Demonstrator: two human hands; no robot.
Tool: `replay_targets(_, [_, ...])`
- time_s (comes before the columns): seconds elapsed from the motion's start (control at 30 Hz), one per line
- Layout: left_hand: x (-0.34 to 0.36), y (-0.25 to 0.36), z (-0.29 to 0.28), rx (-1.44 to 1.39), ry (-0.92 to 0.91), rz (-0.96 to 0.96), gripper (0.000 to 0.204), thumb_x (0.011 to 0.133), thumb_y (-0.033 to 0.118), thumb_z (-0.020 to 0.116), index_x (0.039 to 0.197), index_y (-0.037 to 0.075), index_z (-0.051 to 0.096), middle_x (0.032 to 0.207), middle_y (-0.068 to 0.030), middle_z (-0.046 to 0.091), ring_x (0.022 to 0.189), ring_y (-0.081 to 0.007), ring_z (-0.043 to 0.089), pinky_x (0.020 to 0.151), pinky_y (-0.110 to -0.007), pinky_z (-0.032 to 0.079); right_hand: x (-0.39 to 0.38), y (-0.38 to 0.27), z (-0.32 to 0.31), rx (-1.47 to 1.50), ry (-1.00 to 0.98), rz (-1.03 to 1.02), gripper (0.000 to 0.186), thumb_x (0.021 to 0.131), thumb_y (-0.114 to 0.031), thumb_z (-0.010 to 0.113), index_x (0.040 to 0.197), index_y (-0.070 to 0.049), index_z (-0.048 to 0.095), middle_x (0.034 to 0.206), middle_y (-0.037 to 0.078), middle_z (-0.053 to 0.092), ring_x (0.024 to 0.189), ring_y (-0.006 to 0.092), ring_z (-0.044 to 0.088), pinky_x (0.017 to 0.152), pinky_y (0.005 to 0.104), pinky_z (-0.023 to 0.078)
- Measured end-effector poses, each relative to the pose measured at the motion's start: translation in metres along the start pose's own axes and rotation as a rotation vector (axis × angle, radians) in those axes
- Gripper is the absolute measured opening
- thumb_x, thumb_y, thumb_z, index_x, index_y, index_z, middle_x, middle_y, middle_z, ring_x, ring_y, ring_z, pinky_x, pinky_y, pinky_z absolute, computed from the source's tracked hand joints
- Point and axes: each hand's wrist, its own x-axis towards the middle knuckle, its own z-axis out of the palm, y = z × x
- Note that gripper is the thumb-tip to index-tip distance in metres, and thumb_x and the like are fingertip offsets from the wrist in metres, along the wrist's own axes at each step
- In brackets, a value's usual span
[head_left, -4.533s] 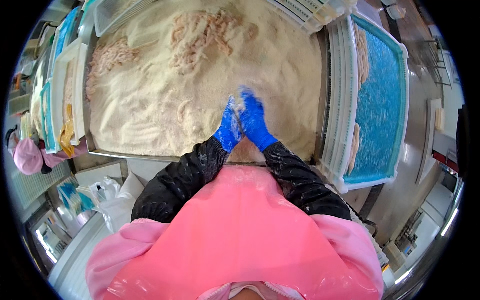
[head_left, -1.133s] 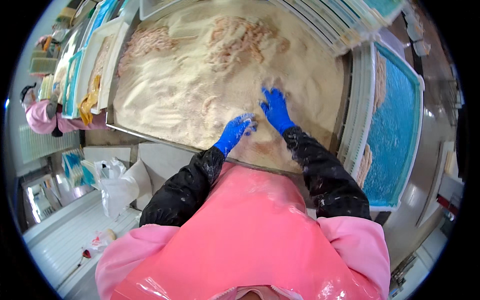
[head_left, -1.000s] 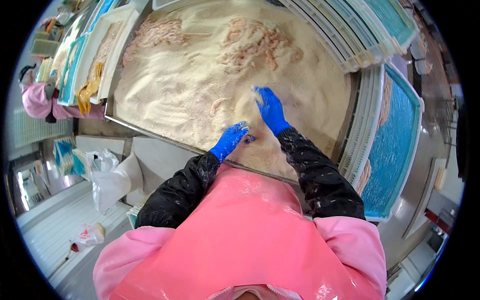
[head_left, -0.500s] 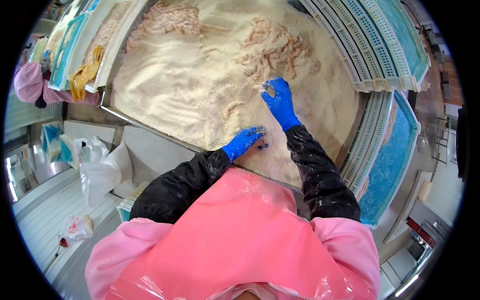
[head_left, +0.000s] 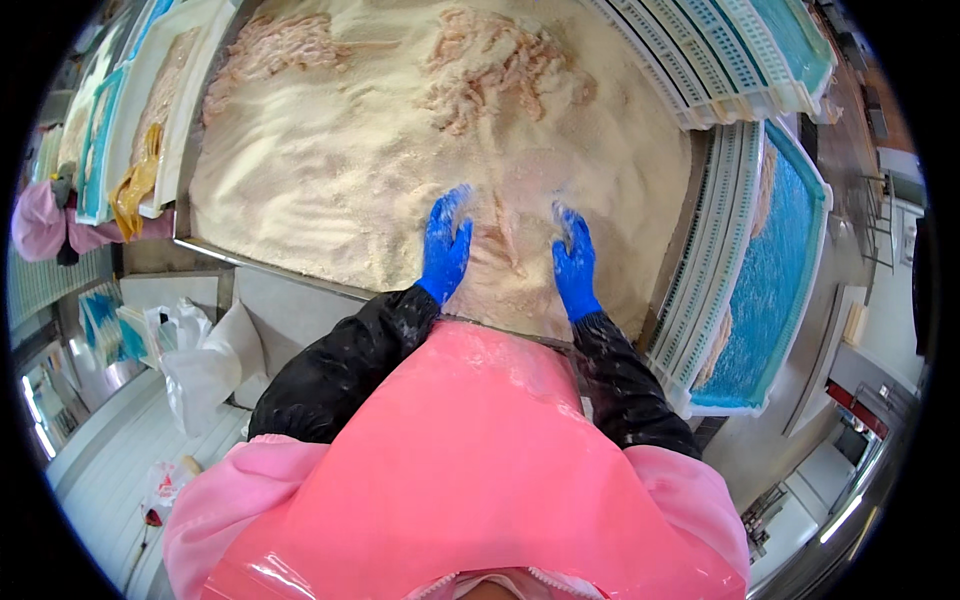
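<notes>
My left hand [head_left: 445, 250] and my right hand [head_left: 573, 258], both in powder-dusted blue gloves, are apart over a wide metal tray of pale granular powder [head_left: 300, 160]. Their fingers are spread and slightly curved, blurred at the tips, with nothing held. Between them a long, thin pink piece of raw meat [head_left: 505, 240] lies coated in the powder. Farther back in the tray are two heaps of pink meat pieces, one in the middle [head_left: 490, 70] and one at the back left [head_left: 265, 55].
Stacked white crates [head_left: 735, 260] with blue liners line the right side, more [head_left: 700, 70] at the back right. At left are a white bin [head_left: 160, 90], a yellow glove-like item [head_left: 140, 190] and a co-worker in pink [head_left: 40, 220]. White sacks [head_left: 200, 360] lie lower left.
My hands have moved level with each other, the right one down from near the middle heap, its pinched fingers now spread. A long pink piece now shows between them.
</notes>
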Motion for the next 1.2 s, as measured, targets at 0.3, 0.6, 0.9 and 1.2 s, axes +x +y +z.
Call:
replay_targets(0.3, [0.004,-0.027,0.065,-1.682,-0.283,-0.481,0.036,0.103,0.031,0.037,0.125,0.007,0.051,0.118,-0.0068,0.054,0.105,-0.0185,0.051,0.094,-0.032,0.044,0.029,-0.018,0.060,-0.507,-0.036,-0.168,0.053,0.092,-0.024,0.051,0.140,-0.005,0.040,0.146,0.018,0.037,0.135,0.0348,0.032,0.113,0.0452,0.020])
replay_targets(0.6, [-0.023,-0.001,0.050,-1.807,-0.597,-0.821,0.063,0.097,0.055,0.033,0.139,0.008,0.040,0.140,-0.0146,0.045,0.126,-0.0307,0.045,0.105,-0.045,0.036,0.000,-0.060,0.043,-0.628,-0.233,-0.279,0.053,0.093,-0.025,0.047,0.142,-0.006,0.038,0.150,0.016,0.032,0.142,0.0353,0.018,0.115,0.0488,0.009])
replay_targets(0.9, [-0.024,0.050,0.050,-1.625,-0.314,-0.913,0.054,0.096,0.056,0.034,0.122,0.013,0.053,0.119,-0.0107,0.058,0.109,-0.0284,0.054,0.096,-0.041,0.043,-0.015,-0.050,0.027,-0.556,0.016,0.044,0.038,0.087,-0.032,0.056,0.119,-0.013,0.060,0.113,0.011,0.062,0.114,0.0313,0.051,0.097,0.0495,0.032])
replay_targets(1.2, [-0.025,0.041,0.039,-0.925,-0.622,-0.980,0.063,0.099,0.054,0.030,0.135,0.005,0.046,0.127,-0.0146,0.058,0.111,-0.0261,0.059,0.090,-0.037,0.049,-0.054,-0.124,-0.101,0.729,-0.108,0.443,0.028,0.096,-0.021,0.053,0.114,-0.001,0.062,0.087,0.003,0.064,0.071,0.0106,0.054,0.063,0.0245,0.042])
